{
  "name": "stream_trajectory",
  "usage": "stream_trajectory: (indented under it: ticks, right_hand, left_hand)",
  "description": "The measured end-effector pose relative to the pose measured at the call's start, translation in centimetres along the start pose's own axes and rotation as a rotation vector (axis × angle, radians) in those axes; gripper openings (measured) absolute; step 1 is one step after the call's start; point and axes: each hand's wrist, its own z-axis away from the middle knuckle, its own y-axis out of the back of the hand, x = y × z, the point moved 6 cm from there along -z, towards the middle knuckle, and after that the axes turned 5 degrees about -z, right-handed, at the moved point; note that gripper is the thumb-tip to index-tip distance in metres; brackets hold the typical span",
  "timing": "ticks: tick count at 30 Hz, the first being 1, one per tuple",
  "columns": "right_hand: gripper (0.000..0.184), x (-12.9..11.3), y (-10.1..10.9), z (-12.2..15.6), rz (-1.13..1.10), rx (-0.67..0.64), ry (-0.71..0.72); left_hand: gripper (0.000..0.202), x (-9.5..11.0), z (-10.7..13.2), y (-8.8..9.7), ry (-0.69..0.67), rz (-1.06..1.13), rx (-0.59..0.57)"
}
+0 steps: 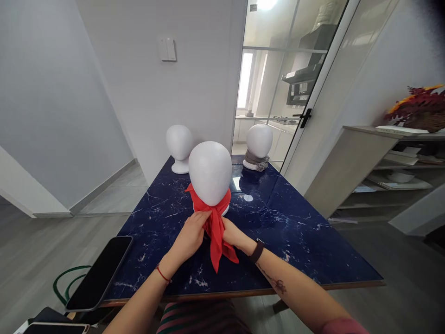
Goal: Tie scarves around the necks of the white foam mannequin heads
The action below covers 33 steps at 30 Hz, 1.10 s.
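A white foam mannequin head (210, 171) stands upright on the dark blue marbled table (278, 236) in front of me. Around its neck lies a red scarf (216, 232), gathered at the front, with two pointed ends hanging down. My left hand (193, 232) is closed on the scarf's left side just under the head's chin. From the right, my right hand (232, 232) has its fingers closed on the cloth beside the hanging ends; the fingertips are partly hidden behind the red fabric.
Behind stand a bare white foam head (180, 144) and another foam head (259, 140) with a grey scarf (256, 160) round its neck. A black phone (100, 273) lies at the table's left edge, near a green cord (66, 283). A glass door (274, 79) and shelf (368, 162) are to the right.
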Motion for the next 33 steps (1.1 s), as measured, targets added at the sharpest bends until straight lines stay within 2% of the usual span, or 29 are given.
stream_trajectory:
  ticks: [2, 5, 7, 10, 12, 15, 18, 21, 25, 30, 33]
  right_hand:
    - [0.029, -0.2, -0.3, 0.1, -0.03, 0.018, 0.03]
    - [0.043, -0.4, -0.7, 0.3, -0.139, 0.033, 0.047]
    - [0.052, -0.1, -1.1, 0.4, -0.25, 0.018, -0.015]
    - [0.058, 1.0, -1.8, 0.6, -0.389, -0.019, -0.216]
    - [0.049, 1.5, -1.7, 0.8, -0.39, 0.025, -0.318]
    - [0.027, 1.7, -0.4, 0.9, -0.382, 0.216, -0.364]
    - [0.019, 1.9, 0.5, 0.8, -0.588, 0.359, -0.405]
    - [0.009, 2.0, 0.7, 0.5, -0.745, 0.378, -0.431]
    - [0.009, 2.1, 0.5, 0.2, -0.798, 0.349, -0.416]
    - [0.008, 1.8, 0.7, 0.2, -0.827, 0.399, -0.317]
    - [0.007, 1.2, 1.0, 0.1, -0.784, 0.425, -0.23]
  left_hand:
    - [0.059, 0.0, -0.2, -0.3, -0.099, -0.262, -0.04]
    - [0.056, -0.4, -0.6, -1.0, -0.167, -0.466, -0.086]
    - [0.048, -0.9, -0.8, -1.5, -0.166, -0.499, -0.097]
    - [0.038, -1.5, -1.1, -1.9, -0.126, -0.433, -0.088]
    - [0.035, -1.7, -1.4, -1.8, -0.07, -0.36, -0.069]
    - [0.031, -1.8, -1.9, -1.1, 0.011, -0.243, -0.039]
    - [0.03, -1.6, -2.4, -0.4, 0.004, -0.117, -0.019]
    - [0.033, -1.7, -2.4, -0.5, -0.031, -0.056, -0.003]
    - [0.032, -2.5, -1.8, -1.5, -0.071, -0.202, 0.015]
    - [0.03, -2.5, -1.4, -1.6, -0.109, -0.166, 0.044]
    - [0.031, -2.3, -1.4, -1.1, -0.054, -0.102, 0.075]
